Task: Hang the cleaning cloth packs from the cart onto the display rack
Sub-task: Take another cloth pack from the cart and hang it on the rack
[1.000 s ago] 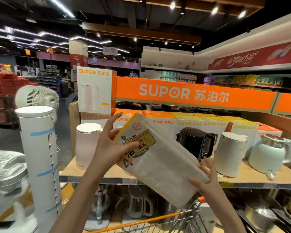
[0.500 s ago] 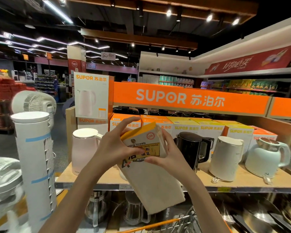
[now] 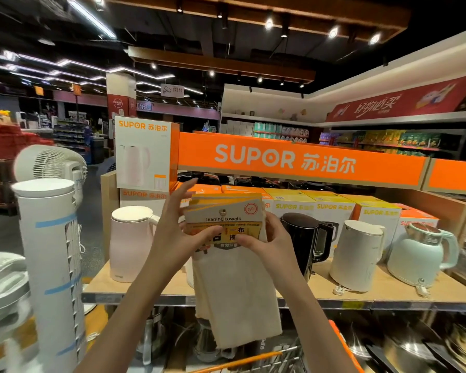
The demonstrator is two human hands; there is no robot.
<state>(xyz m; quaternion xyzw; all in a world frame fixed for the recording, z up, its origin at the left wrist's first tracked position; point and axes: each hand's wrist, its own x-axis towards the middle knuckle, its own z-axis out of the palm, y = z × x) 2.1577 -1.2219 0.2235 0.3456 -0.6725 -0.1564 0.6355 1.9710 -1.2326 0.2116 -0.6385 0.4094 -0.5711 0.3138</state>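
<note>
Both hands hold one stack of cleaning cloth packs (image 3: 223, 224) upright, just in front of the orange SUPOR banner (image 3: 293, 160) and below its lower edge. In the head view, the only one here, the left hand (image 3: 172, 238) grips the stack's left side, thumb across the yellow header card and fingers behind it. The right hand (image 3: 269, 243) pinches the card's lower right corner, while the pale cloth hangs down loose below the banner toward the orange cart rim (image 3: 253, 362).

No display rack or hook is visible near the banner, so the next move is to find it. To hang the packs well, I would keep the header cards squared, the small hang hole (image 3: 222, 211) clear of fingers, and guide that hole onto the hook.
</note>
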